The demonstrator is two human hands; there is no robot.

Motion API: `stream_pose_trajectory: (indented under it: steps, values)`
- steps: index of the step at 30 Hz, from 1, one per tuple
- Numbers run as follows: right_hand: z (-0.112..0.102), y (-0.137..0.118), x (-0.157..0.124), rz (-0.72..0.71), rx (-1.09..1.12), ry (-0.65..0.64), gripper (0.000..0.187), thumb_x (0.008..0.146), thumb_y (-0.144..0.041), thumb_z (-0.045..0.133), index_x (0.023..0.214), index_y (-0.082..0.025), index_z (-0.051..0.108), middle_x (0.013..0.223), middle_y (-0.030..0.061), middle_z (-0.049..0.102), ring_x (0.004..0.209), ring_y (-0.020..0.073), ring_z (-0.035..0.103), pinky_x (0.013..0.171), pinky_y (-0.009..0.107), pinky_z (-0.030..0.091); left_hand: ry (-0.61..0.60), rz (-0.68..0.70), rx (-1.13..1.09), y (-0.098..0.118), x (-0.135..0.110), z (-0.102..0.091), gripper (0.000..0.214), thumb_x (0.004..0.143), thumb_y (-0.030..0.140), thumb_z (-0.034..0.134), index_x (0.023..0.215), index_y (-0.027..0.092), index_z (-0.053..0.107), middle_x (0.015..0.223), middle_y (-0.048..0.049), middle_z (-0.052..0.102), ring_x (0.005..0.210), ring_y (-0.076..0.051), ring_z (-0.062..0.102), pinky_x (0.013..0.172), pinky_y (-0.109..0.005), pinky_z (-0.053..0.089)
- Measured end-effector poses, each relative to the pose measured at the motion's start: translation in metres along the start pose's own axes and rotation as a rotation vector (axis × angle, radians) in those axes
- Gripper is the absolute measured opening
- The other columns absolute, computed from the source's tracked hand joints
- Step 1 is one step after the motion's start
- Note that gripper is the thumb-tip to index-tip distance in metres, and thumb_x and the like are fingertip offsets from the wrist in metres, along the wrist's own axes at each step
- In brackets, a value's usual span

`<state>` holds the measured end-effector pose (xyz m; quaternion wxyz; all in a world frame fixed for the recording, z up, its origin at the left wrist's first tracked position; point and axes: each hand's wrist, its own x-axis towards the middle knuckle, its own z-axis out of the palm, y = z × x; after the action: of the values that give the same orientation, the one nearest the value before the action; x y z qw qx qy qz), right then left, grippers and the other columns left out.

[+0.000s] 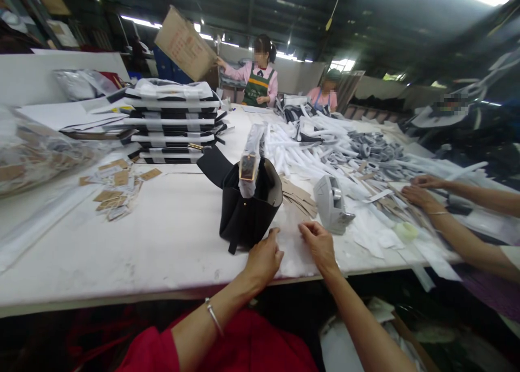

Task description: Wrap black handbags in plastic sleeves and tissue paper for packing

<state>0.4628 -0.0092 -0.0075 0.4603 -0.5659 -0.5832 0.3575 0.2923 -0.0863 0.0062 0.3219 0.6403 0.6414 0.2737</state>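
A black handbag stands upright on the table, its flap swung out to the left. Grey-white wrapping covers its strap and gold-rimmed buckle. My left hand is beside the bag's lower right side, fingers curled and index finger stretched forward. Just right of it, my right hand pinches with thumb and forefinger. Between both hands is a thin translucent sheet, which their fingers seem to grip at its sides; the exact hold is unclear. A grey tape dispenser stands just beyond my right hand.
Wrapped black bags are stacked at the back left, near scattered tags. Brown card strips lie behind the dispenser. White rolls and grey pieces are heaped at right. A co-worker's hands work there; another person lifts a carton.
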Motion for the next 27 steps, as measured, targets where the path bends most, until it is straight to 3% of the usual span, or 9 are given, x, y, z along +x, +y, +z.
stream_pose_trajectory:
  steps: [3, 6, 9, 12, 16, 22, 27]
  values:
    - [-0.005, 0.005, 0.008, -0.069, -0.093, 0.068, 0.040, 0.072, -0.051, 0.070, 0.093, -0.017, 0.069, 0.079, 0.0059, 0.068, 0.071, 0.0222, 0.059, 0.074, 0.038, 0.049, 0.018, 0.018, 0.014, -0.004, 0.000, 0.002, 0.054, 0.081, 0.008, 0.050, 0.134, 0.017, 0.046, 0.081, -0.0014, 0.069, 0.079, -0.019, 0.066, 0.071, -0.026, 0.044]
    - [-0.012, 0.007, 0.007, -0.300, -0.252, 0.123, 0.048, 0.077, -0.047, 0.066, 0.114, -0.016, 0.064, 0.103, 0.0126, 0.068, 0.093, 0.0283, 0.060, 0.091, 0.048, 0.046, 0.025, 0.032, 0.011, -0.008, -0.003, 0.004, 0.048, 0.080, 0.007, 0.050, 0.127, 0.018, 0.051, 0.077, 0.0008, 0.067, 0.076, -0.018, 0.065, 0.072, -0.026, 0.044]
    - [-0.019, 0.004, 0.001, -0.471, -0.400, 0.117, 0.038, 0.086, -0.044, 0.057, 0.112, -0.016, 0.065, 0.109, 0.0144, 0.068, 0.103, 0.0291, 0.060, 0.094, 0.047, 0.045, 0.037, 0.074, 0.043, -0.009, -0.007, 0.007, 0.040, 0.084, 0.013, 0.055, 0.123, 0.020, 0.053, 0.088, -0.0005, 0.067, 0.082, -0.017, 0.064, 0.077, -0.026, 0.046]
    - [-0.022, -0.002, 0.004, -0.250, -0.359, 0.001, 0.035, 0.084, -0.045, 0.059, 0.104, -0.018, 0.068, 0.096, 0.0107, 0.071, 0.086, 0.0253, 0.065, 0.084, 0.041, 0.049, 0.031, 0.168, 0.206, -0.007, -0.011, 0.011, 0.033, 0.088, 0.022, 0.060, 0.120, 0.021, 0.054, 0.105, -0.0039, 0.066, 0.090, -0.019, 0.064, 0.081, -0.028, 0.048]
    - [-0.014, -0.004, 0.027, 0.026, -0.231, -0.055, 0.050, 0.066, -0.045, 0.074, 0.107, -0.016, 0.067, 0.080, 0.0053, 0.069, 0.074, 0.0236, 0.064, 0.075, 0.039, 0.049, -0.004, 0.214, 0.396, -0.004, -0.013, 0.012, 0.018, 0.091, 0.027, 0.059, 0.108, 0.022, 0.056, 0.106, -0.0037, 0.063, 0.092, -0.020, 0.065, 0.079, -0.029, 0.051]
    - [-0.004, -0.005, 0.043, 0.088, -0.036, -0.125, 0.062, 0.063, -0.047, 0.073, 0.113, -0.013, 0.064, 0.064, -0.0033, 0.059, 0.053, 0.0149, 0.055, 0.052, 0.028, 0.043, 0.016, 0.232, 0.414, -0.004, -0.014, 0.011, 0.010, 0.091, 0.026, 0.059, 0.100, 0.022, 0.057, 0.100, -0.0020, 0.063, 0.087, -0.019, 0.065, 0.076, -0.028, 0.052]
    - [-0.008, -0.024, 0.030, 0.077, 0.112, -0.165, 0.053, 0.063, -0.044, 0.076, 0.106, -0.014, 0.069, 0.068, -0.0010, 0.060, 0.062, 0.0144, 0.054, 0.055, 0.026, 0.043, 0.101, 0.307, 0.298, -0.014, -0.014, 0.016, 0.012, 0.091, 0.020, 0.057, 0.103, 0.021, 0.059, 0.097, -0.0027, 0.064, 0.086, -0.018, 0.066, 0.077, -0.027, 0.054]
